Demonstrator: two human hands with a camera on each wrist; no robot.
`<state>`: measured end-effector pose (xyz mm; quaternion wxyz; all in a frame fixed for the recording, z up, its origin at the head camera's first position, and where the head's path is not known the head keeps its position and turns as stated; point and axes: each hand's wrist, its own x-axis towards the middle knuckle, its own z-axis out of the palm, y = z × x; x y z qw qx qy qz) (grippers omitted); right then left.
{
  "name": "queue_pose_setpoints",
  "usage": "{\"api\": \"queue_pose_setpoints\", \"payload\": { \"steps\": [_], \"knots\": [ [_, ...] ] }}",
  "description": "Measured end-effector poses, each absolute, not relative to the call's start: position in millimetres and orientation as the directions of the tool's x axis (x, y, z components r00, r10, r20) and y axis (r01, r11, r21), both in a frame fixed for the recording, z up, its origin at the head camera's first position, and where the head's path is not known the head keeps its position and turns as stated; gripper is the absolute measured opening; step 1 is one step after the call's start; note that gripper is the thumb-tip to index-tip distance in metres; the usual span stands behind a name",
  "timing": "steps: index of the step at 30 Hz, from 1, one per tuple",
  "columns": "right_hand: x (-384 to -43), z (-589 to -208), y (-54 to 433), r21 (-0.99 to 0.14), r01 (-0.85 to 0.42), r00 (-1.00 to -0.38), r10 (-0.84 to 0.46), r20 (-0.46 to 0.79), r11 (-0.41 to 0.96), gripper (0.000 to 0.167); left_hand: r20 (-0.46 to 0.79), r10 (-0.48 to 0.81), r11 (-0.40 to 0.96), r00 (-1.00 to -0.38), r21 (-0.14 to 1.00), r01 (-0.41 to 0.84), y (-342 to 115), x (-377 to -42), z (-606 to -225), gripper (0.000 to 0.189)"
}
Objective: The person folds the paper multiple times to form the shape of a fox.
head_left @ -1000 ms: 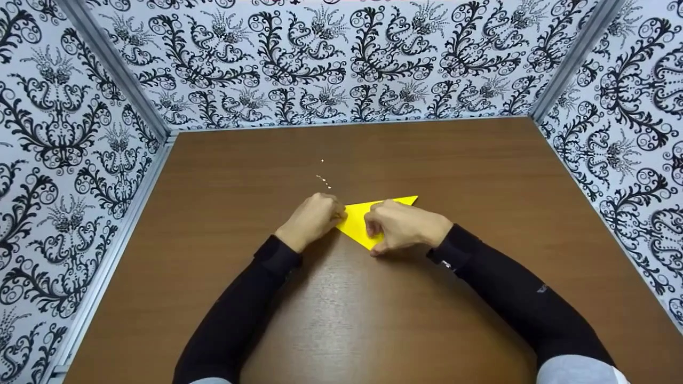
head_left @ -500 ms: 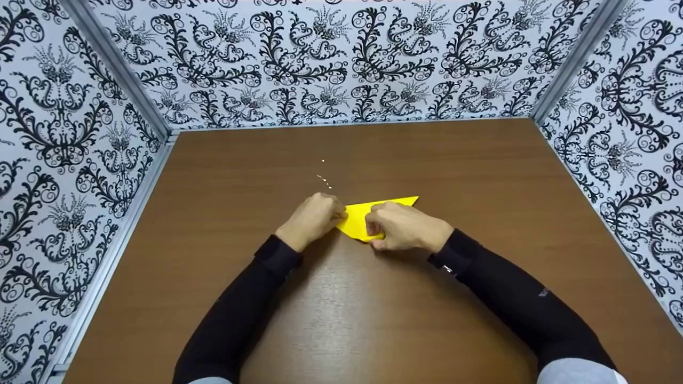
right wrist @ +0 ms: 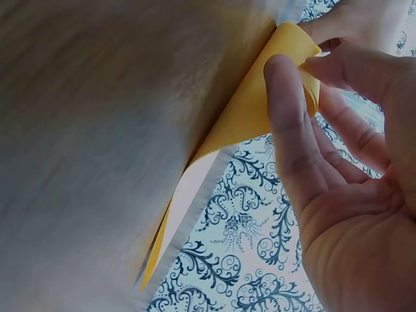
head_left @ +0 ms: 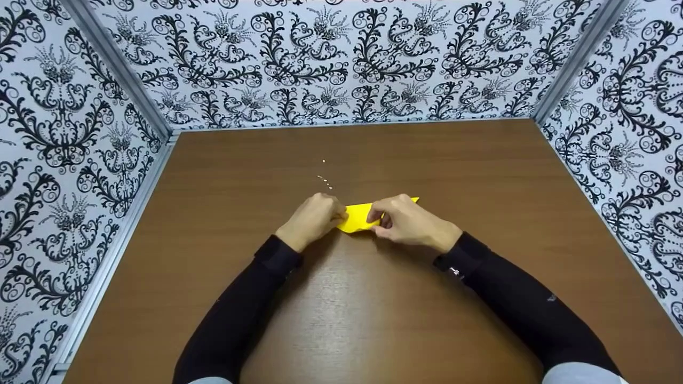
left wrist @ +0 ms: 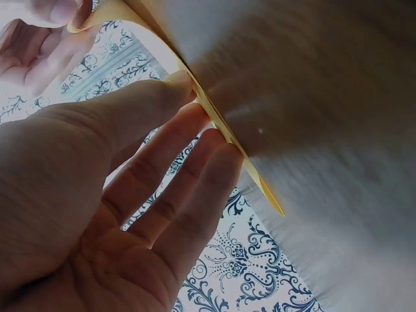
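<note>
One yellow sheet bends into a rounded curl.

Looks bright and fairly even in the head view, with a pale sheen on the tabletop at lower centre. Falls into soft shadow below the right hand. Reads crisp on the patterned wall across the top. Looks dimmer and backlit in the left wrist view, shading the left hand, washing out at upper left and smearing the tabletop to grey-brown at right. Blurs likewise along the left of the right wrist view, yet renders the yellow sheet fairly sharp.
</note>
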<state>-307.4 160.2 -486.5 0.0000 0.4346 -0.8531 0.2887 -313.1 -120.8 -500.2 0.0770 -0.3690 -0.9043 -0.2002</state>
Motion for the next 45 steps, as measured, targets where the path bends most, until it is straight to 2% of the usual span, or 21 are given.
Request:
{"api": "queue_pose_setpoints", "payload": {
  "steps": [5,10,15,22,31,45],
  "knots": [
    [-310,-485,161,-0.540,-0.714,-0.641,-0.727,0.248,0.445,0.018,0.296,0.639,0.642,-0.710,0.303,0.704,-120,-314,-501,0.005],
    [-314,-484,158,-0.599,-0.652,-0.691,-0.689,0.218,0.465,0.008,0.302,0.636,0.635,-0.710,0.318,0.704,-120,-314,-502,0.005],
    [-321,-482,153,-0.661,-0.572,-0.742,-0.649,0.165,0.485,0.009,0.293,0.638,0.636,-0.712,0.322,0.702,-121,-314,-500,0.006],
    [-339,-482,146,-0.588,-0.546,-0.798,-0.583,0.150,0.596,0.006,0.285,0.644,0.642,-0.711,0.306,0.704,-121,-314,-499,0.010],
    [-355,-489,137,-0.484,-0.577,-0.794,-0.592,0.143,0.658,0.004,0.283,0.632,0.644,-0.722,0.328,0.692,-122,-312,-499,0.008],
    [-362,-495,135,-0.518,-0.537,-0.806,-0.587,0.082,0.665,0.006,0.280,0.604,0.663,-0.746,0.342,0.666,-122,-313,-501,0.009]
  ]
}}
